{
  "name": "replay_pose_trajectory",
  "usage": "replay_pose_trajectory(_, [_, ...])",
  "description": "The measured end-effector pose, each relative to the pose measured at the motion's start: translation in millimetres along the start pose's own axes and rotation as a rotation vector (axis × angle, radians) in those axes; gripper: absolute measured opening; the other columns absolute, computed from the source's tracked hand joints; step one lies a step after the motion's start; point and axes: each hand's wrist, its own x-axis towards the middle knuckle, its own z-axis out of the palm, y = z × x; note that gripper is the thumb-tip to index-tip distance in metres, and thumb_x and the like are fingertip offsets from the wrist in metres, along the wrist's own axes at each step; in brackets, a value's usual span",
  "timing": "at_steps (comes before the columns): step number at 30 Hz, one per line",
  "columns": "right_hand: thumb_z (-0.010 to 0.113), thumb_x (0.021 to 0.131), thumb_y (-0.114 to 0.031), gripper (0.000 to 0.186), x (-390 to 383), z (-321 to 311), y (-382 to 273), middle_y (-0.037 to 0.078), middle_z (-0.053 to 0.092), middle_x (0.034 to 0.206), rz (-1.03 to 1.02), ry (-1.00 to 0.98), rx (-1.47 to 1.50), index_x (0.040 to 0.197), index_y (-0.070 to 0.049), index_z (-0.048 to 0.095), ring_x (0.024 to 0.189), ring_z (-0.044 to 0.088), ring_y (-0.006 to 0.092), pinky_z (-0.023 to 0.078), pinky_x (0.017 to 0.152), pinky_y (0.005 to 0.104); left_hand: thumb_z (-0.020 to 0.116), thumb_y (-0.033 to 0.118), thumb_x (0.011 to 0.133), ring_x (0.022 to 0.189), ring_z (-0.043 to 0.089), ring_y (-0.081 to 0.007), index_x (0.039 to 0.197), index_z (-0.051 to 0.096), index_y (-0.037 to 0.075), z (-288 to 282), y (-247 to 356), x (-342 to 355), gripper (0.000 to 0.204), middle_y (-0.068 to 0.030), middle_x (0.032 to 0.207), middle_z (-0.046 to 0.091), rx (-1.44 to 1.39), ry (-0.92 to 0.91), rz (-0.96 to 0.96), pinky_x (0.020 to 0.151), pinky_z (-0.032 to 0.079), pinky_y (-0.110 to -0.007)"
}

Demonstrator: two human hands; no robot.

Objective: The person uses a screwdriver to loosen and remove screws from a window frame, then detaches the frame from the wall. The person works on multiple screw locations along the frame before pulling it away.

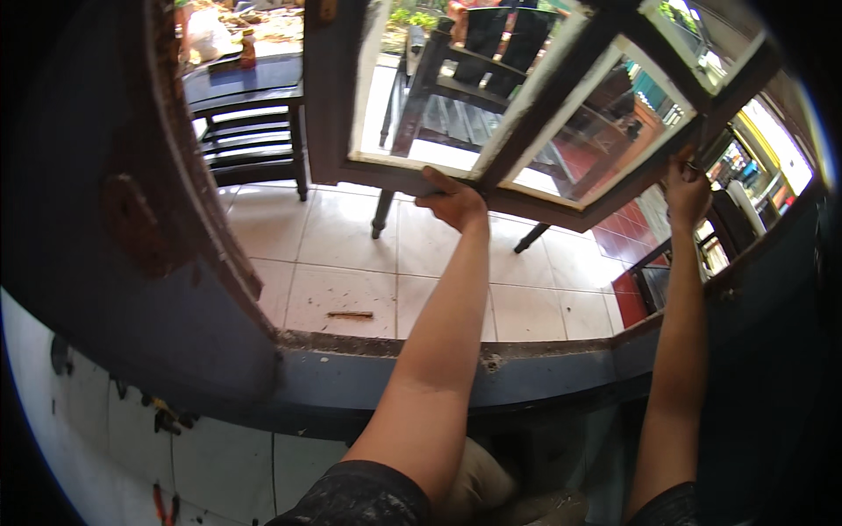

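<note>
A dark wooden window sash (535, 180) with several glass panes hangs tilted in the opening in front of me. My left hand (456, 203) grips its bottom rail from below, the thumb lying out to the left and the other fingers hidden behind the wood. Further right, my right hand (688, 193) is raised close to the sash's right side, its fingers curled closed. Something small and dark shows at those fingers; its kind is too unclear to tell. Below both forearms runs the sill of the window frame (553, 348), its paint chipped.
Beyond the opening stand a dark wooden chair (478, 88) and a dark slatted table (246, 96) carrying a small bottle (248, 48). A short wood strip (351, 315) lies on white floor tiles (346, 237). Orange-handled pliers (163, 507) and several small tools lie lower left.
</note>
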Motion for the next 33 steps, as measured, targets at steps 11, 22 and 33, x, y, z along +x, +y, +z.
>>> replay_pose_trajectory(11, [0.075, 0.096, -0.055, 0.054, 20.7, 72.0, 145.2, 0.012, 0.082, 0.104, -0.008, -0.012, 0.039, 0.111, -0.003, 0.082, 0.090, 0.076, 0.0304, 0.056, 0.078, 0.0432, 0.042, 0.076, 0.105, 0.135, 0.058, -0.0498, 0.152, 0.028, -0.012, -4.6, 5.5, -9.8, 0.101, -0.0380, 0.146, 0.056, -0.005, -0.058, -0.009, 0.115, 0.048, -0.049])
replay_pose_trajectory(22, [0.078, 0.097, -0.044, 0.043, 22.2, 74.0, 152.9, 0.008, 0.080, 0.097, 0.343, -0.168, 0.609, 0.106, -0.002, 0.082, 0.068, 0.067, 0.0145, 0.052, 0.064, 0.0339, 0.047, 0.074, 0.104, 0.129, 0.060, -0.0540, 0.149, 0.032, -0.008, -1.8, -0.6, -5.1, 0.095, -0.0400, 0.140, 0.059, -0.045, -0.030, 0.017, 0.111, 0.050, -0.052])
replay_pose_trajectory(33, [0.081, 0.096, -0.033, 0.033, 31.8, 39.8, 104.7, 0.015, 0.077, 0.080, 0.398, -0.235, 0.464, 0.097, 0.000, 0.076, 0.057, 0.068, 0.0257, 0.054, 0.051, 0.0423, 0.041, 0.080, 0.103, 0.137, 0.057, -0.0489, 0.154, 0.029, -0.008, -4.5, 1.4, -7.8, 0.102, -0.0366, 0.147, 0.056, -0.014, -0.078, -0.036, 0.117, 0.045, -0.048])
